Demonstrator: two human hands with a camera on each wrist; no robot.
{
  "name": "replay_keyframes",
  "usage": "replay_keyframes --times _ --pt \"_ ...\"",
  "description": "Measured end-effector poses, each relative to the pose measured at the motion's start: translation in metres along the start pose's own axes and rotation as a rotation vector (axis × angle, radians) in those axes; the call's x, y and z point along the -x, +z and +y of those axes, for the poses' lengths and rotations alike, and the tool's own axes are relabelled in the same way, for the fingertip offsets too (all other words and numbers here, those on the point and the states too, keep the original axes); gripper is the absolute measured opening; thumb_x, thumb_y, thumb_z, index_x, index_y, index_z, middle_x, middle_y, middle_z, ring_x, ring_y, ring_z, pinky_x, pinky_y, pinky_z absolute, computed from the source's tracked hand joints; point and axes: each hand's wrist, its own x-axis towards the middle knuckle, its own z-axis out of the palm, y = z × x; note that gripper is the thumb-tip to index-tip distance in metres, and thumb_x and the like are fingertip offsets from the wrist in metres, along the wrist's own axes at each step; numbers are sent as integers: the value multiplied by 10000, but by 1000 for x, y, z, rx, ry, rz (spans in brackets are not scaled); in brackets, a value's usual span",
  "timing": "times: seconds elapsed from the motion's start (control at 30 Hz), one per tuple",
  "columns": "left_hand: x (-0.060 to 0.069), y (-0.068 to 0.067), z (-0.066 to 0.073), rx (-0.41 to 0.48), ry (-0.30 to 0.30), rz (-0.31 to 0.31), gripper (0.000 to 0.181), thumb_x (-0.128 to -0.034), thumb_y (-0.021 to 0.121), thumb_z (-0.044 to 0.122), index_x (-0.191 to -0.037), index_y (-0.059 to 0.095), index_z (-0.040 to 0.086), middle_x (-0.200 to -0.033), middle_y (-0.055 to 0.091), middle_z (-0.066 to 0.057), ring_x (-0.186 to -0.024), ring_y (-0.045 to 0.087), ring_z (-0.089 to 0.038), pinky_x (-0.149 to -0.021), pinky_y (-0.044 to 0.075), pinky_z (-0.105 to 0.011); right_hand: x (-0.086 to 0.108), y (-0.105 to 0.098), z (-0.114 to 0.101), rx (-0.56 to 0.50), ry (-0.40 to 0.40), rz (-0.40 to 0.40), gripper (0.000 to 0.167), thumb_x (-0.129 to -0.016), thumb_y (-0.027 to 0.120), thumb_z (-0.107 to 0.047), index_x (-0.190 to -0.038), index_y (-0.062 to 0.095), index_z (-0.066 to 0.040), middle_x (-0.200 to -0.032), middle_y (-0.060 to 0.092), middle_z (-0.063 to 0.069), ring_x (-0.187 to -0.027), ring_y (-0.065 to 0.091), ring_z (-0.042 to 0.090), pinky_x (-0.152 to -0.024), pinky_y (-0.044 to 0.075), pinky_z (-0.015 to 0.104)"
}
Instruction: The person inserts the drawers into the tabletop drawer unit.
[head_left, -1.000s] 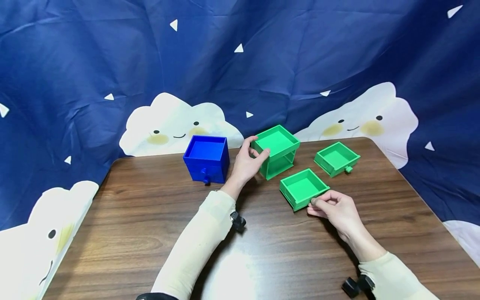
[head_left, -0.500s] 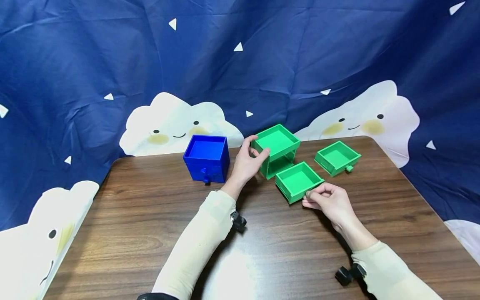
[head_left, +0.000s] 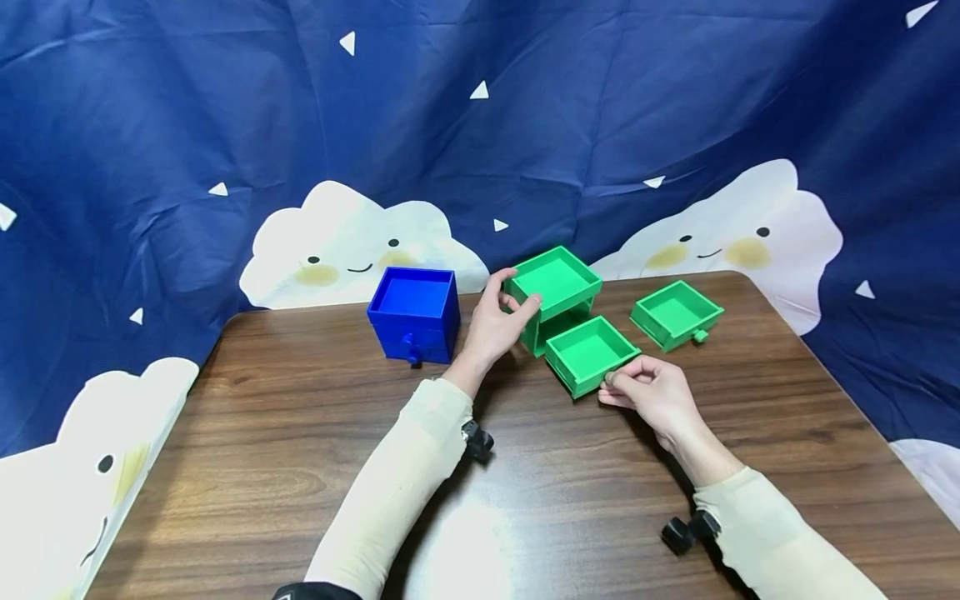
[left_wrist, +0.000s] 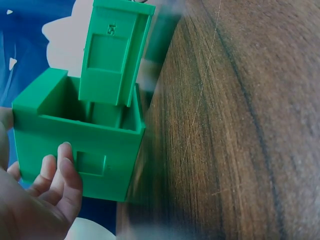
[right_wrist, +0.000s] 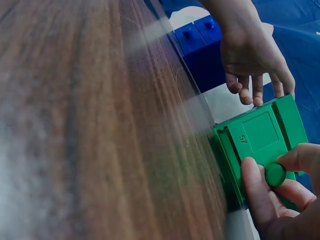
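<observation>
A green cabinet frame [head_left: 555,283] stands at the back of the table, its shallow tray top up and its front opening toward the right hand. My left hand [head_left: 495,329] grips the frame by its left side, fingers spread along the wall. In my right hand [head_left: 652,396] is a green drawer [head_left: 590,354], pinched by its round knob [right_wrist: 275,174] between thumb and fingers. The drawer's rear end is at the mouth of the lower opening [left_wrist: 75,107]; how far inside is hard to tell. A second green drawer [head_left: 677,312] lies to the right, touched by neither hand.
A blue cabinet [head_left: 414,317] with two knobbed drawers, both pushed in, stands left of my left hand. The brown wooden table [head_left: 300,467] ends at the back against a blue cloth [head_left: 480,125] with white clouds.
My right hand has moved the green drawer back and to the left, up to the frame's opening. The left hand has kept its hold on the frame.
</observation>
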Motion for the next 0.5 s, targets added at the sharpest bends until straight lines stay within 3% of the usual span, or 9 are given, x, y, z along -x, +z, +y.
replay_keyframes --times 0.5 --pt "1 0 1 -12 -8 0 621 -1024 726 403 -1574 483 245 -906 592 4 -676 612 -145 -653 476 -270 -15 8 3 -2 5 -4 148 -978 638 105 -876 637 -1 -780 770 14 -753 792 114 -801 672 324"
